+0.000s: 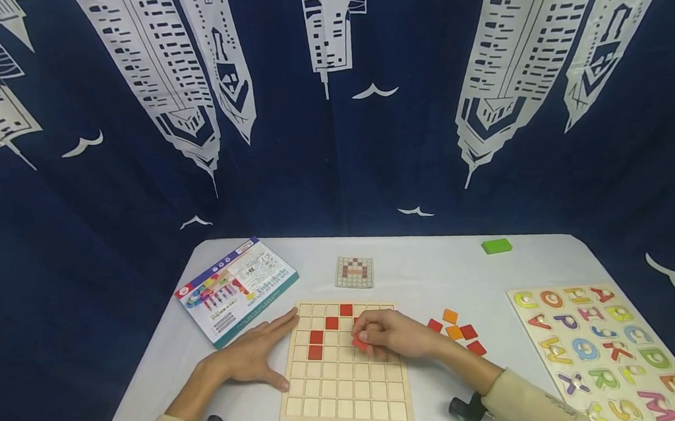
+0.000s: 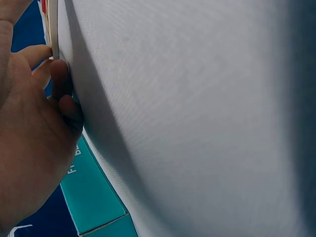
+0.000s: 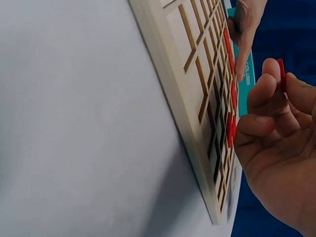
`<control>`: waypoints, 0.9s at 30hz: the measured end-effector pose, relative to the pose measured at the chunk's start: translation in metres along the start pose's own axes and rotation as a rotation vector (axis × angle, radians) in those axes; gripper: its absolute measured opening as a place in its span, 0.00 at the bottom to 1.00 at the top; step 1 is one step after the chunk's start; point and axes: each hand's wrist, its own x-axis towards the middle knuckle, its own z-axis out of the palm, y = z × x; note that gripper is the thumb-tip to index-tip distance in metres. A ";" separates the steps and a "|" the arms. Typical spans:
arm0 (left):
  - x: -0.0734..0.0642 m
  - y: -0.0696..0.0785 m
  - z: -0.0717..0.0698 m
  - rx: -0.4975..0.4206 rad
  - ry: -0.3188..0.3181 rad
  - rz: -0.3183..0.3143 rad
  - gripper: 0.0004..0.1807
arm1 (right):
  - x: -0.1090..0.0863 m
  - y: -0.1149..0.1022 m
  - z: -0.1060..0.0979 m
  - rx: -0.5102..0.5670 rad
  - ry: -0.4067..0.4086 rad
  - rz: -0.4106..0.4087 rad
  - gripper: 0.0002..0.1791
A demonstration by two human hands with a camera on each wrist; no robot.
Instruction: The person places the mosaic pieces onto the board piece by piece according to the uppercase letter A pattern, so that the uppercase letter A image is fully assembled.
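Observation:
A wooden grid board [image 1: 346,390] lies on the table with several red square tiles [image 1: 315,338] set in its upper cells. My right hand [image 1: 396,333] is over the board's right side and pinches a red tile [image 3: 282,75] between thumb and fingertips, held on edge in the right wrist view. On the other side, my left hand [image 1: 252,352] rests at the board's left edge, thumb and fingers spread along it. Just behind the board lies a small pattern card [image 1: 354,272] printed with a grid of coloured squares.
Loose red and orange tiles [image 1: 454,332] lie right of the board, under the right forearm's far side. A flat game box [image 1: 238,291] sits at back left, a green block [image 1: 497,246] at back right. An alphabet puzzle board [image 1: 610,347] fills the right side.

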 end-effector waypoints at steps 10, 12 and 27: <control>-0.001 0.003 -0.002 -0.007 -0.001 -0.002 0.71 | 0.008 -0.008 0.011 -0.036 -0.066 -0.029 0.08; -0.001 0.003 -0.002 -0.004 -0.002 -0.003 0.71 | 0.010 -0.009 0.013 -0.058 -0.061 -0.037 0.09; 0.000 0.001 -0.002 0.017 -0.008 -0.001 0.71 | 0.030 -0.021 0.030 -0.171 -0.026 -0.055 0.08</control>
